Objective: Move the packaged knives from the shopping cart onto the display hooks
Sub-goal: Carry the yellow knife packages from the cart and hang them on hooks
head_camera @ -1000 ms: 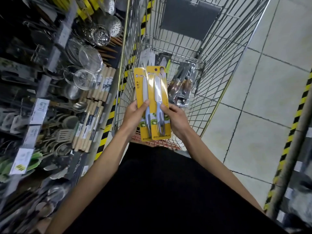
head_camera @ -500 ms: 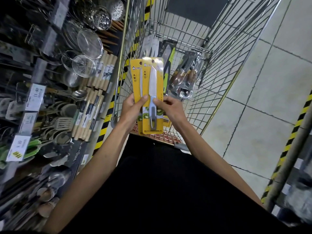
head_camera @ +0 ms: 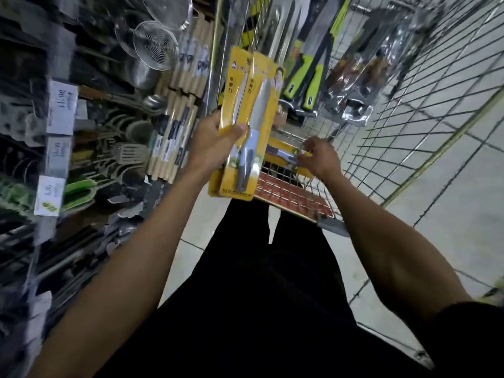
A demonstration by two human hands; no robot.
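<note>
A store aisle with a pale tiled floor (head_camera: pixel 450 186), motion-blurred at the edges: to the left, a display rack (head_camera: pixel 54 159) crowded with metal kitchenware, including round wire-mesh strainers (head_camera: pixel 155 45), a slotted spatula (head_camera: pixel 128 156), rows of pale wooden handles (head_camera: pixel 174 143) and white price tags (head_camera: pixel 61 110). Ahead stands a wire-grid shopping cart (head_camera: pixel 409 118), with a red lattice panel (head_camera: pixel 286 192) at its near end.

A person in dark clothing, bare-armed, works with both hands over the cart's near end. The left hand (head_camera: pixel 211 143) grips two packaged knives (head_camera: pixel 251 105) together, raised upright above the cart's near left corner beside the rack. Its thumb (head_camera: pixel 237 130) is pressed across the front of the packs and its fingers are hidden behind them. Each pack is a long yellow card under glossy clear plastic, with a pale steel blade pointing up and a grey handle below.

The right hand (head_camera: pixel 319 156) reaches down into the cart, knuckles up, fingers curled and pinching the end of a third yellow pack (head_camera: pixel 281 151) lying flat near the bottom.

Deeper in the cart, green-handled knives (head_camera: pixel 308 77) in packaging lean upright against the wire. Just right of them sit crinkled clear-plastic packs (head_camera: pixel 357 85) with brownish contents too blurred to make out.
</note>
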